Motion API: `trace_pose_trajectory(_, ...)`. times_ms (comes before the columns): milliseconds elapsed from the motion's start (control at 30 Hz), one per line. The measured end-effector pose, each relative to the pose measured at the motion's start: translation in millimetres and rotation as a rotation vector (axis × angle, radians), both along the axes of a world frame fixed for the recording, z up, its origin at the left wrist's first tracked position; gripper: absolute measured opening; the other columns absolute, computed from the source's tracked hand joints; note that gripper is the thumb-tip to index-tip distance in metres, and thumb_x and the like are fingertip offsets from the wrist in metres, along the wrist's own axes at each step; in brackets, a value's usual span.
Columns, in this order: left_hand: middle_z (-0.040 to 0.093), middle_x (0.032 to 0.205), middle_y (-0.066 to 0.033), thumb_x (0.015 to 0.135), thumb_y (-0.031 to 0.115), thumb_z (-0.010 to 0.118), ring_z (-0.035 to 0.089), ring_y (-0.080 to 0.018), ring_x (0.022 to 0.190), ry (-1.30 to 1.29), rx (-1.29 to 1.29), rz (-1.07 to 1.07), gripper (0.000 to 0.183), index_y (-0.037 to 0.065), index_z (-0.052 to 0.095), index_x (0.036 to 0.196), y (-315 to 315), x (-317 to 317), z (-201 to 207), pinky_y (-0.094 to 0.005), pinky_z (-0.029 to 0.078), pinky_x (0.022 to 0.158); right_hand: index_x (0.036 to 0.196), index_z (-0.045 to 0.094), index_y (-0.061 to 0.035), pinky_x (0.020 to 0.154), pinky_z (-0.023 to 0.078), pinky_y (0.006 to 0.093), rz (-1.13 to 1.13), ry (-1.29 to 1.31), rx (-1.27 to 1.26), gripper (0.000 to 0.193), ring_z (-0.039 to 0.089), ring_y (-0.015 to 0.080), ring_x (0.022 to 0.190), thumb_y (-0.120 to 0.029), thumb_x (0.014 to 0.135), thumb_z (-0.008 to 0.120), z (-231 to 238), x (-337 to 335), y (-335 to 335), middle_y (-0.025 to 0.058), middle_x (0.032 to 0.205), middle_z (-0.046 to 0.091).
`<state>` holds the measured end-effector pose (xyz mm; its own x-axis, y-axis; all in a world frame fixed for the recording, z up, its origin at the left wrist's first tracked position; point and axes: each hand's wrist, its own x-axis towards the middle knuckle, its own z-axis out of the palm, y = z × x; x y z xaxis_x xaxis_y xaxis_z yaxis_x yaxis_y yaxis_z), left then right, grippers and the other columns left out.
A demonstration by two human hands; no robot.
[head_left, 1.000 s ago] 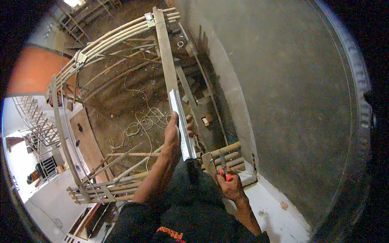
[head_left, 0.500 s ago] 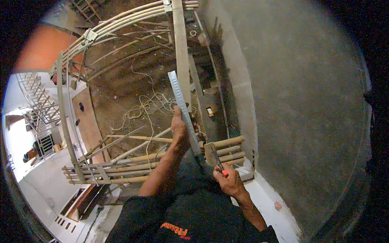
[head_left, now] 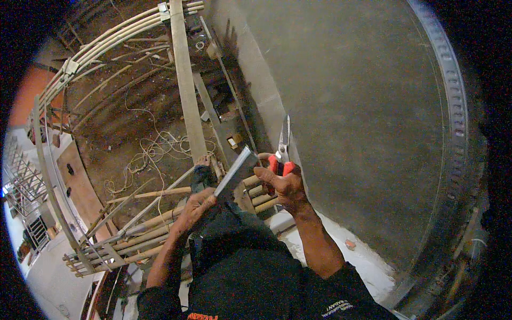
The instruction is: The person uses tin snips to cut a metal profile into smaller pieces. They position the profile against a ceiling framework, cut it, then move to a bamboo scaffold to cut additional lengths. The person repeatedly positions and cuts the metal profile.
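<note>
My left hand (head_left: 196, 209) is closed around the lower end of a metal strip (head_left: 233, 172), fingers and thumb pinching it. The strip is in front of my body, slanting up to the right, its long edge catching light. Holding it by one end likely leaves the rest of its length free and easy to see.

My right hand (head_left: 285, 188) is wrapped around the red handles of the snips (head_left: 283, 151). Blades point up and away from me, which looks like the safer way to carry them; they seem to be together. Right thumb is just beside the strip's upper end; can't tell if it touches. Having both hands close in front probably keeps strip and tool within easy reach of each other.

Below, my bare foot (head_left: 202, 161) is on the near part of a long plank (head_left: 184, 80), probably for support. The plank runs away from me to the far bamboo poles (head_left: 120, 29), apparently laid over them as a walkway. More poles (head_left: 149, 234) are stacked at lower left, seemingly part of the same scaffold frame.

Tangled cord (head_left: 160, 152) lies on the floor (head_left: 114, 133) far below, loose loops. Grey wall (head_left: 346, 133) takes up the right side, with a white ledge (head_left: 368, 261) along its foot, a small reddish chunk (head_left: 350, 244) on it.
</note>
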<state>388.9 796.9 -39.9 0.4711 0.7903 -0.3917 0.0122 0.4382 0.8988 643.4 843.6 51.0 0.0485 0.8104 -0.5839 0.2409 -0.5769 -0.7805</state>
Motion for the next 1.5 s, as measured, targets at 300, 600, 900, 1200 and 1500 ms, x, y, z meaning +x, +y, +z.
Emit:
trace_pose_trajectory(300, 0.064, 0.098, -0.018, 0.089, 0.026, 0.068, 0.061, -0.0277, 0.094, 0.496, 0.659, 0.283, 0.028, 0.001, 0.063, 0.101, -19, 11, 27, -0.0387, 0.048, 0.083, 0.091, 0.068, -0.0095, 0.053, 0.048, 0.0282, -0.06, -0.062, 0.112, 0.016, 0.06, 0.0141, 0.057, -0.024, 0.087, 0.072, 2, 1, -16, 0.0009, 0.073, 0.063)
trace_pose_trajectory(600, 0.064, 0.084, -0.0103, 0.092, 0.031, 0.064, 0.066, -0.0258, 0.089, -0.573, -0.422, 0.969, 0.026, 0.007, 0.058, 0.097, -20, 97, 28, -0.0421, 0.053, 0.082, 0.084, 0.057, -0.0109, 0.054, 0.05, 0.0318, -0.755, 0.628, -0.132, 0.017, 0.061, 0.0178, 0.057, -0.023, 0.09, 0.067, 8, -49, -52, 0.0056, 0.072, 0.063)
trace_pose_trajectory(900, 0.052, 0.073, -0.0032, 0.095, 0.057, 0.053, 0.054, -0.0159, 0.058, -0.567, -0.335, 1.157, 0.054, 0.006, 0.048, 0.112, 22, 30, 10, -0.0287, 0.048, 0.05, 0.094, 0.061, -0.0058, 0.068, 0.045, 0.0307, 0.4, 0.064, -0.371, 0.032, 0.056, 0.0168, 0.069, -0.038, 0.094, 0.06, 21, -33, -113, 0.0018, 0.074, 0.059)
trace_pose_trajectory(1200, 0.053, 0.073, -0.0046, 0.092, 0.074, 0.029, 0.053, -0.0182, 0.057, -0.404, -0.573, 1.115, 0.073, 0.006, 0.048, 0.113, 21, 20, 1, -0.0315, 0.048, 0.049, 0.089, 0.059, -0.0011, 0.068, 0.045, 0.0411, 0.646, -0.17, -0.397, 0.042, 0.058, 0.0265, 0.072, -0.043, 0.093, 0.058, 22, -43, -109, 0.0152, 0.077, 0.06)
trace_pose_trajectory(1500, 0.054, 0.074, -0.0033, 0.09, 0.076, 0.032, 0.054, -0.0169, 0.056, -0.357, -0.481, 1.102, 0.074, 0.008, 0.048, 0.115, 17, 25, 15, -0.0331, 0.051, 0.05, 0.087, 0.06, -0.0006, 0.07, 0.046, 0.044, 0.701, -0.271, -0.38, 0.046, 0.063, 0.0342, 0.077, -0.046, 0.092, 0.057, 34, -46, -94, 0.0203, 0.08, 0.064)
